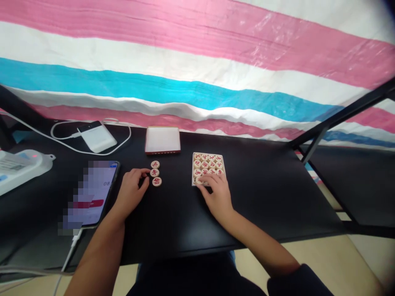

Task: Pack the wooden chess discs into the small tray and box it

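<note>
Three round Chinese chess pieces (154, 173) with red characters lie in a short column on the black desk. Just left of them is my left hand (133, 188), thumb and forefinger apart, a fingertip at the edge of the middle piece. To the right, a shallow white box (193, 168) holds rows of similar pieces (211, 165). My right hand (217, 193) reaches over the box's near side, thumb and forefinger pinched at the near-left corner piece (198, 180). Its fingers hide part of the nearest row.
A white box lid (162, 139) with a dark red edge lies at the back. On the left are a phone (92, 197), a white power bank (98, 137), a power strip (24, 164) and loose white cables. A striped sheet (197, 65) hangs behind the desk (173, 222).
</note>
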